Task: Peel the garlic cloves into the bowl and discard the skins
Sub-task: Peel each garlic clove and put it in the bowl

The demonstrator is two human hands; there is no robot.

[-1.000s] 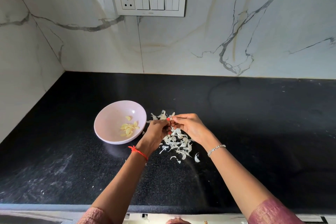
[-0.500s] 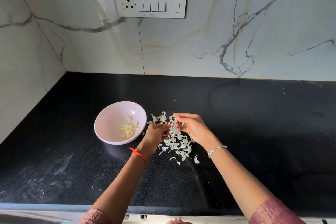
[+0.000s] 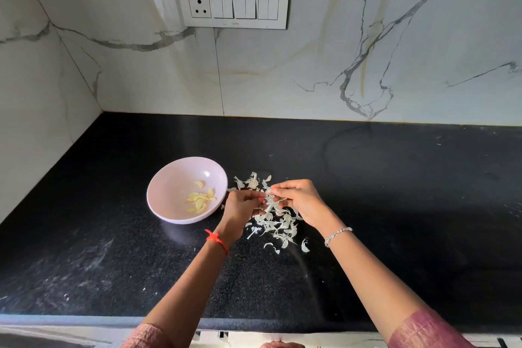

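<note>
Garlic peeling partway done, I judge.
Peeled cloves (image 3: 200, 200) lie in the bowl (image 3: 169, 183); skins (image 3: 278, 224) litter the counter (image 3: 395, 206), undiscarded; left hand (image 3: 240, 207) and right hand (image 3: 303, 200) pinch one papery piece (image 3: 268, 192).

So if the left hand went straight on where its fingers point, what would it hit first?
The left hand would likely meet the garlic piece both hands pinch, then the right hand; depth unclear.
</note>
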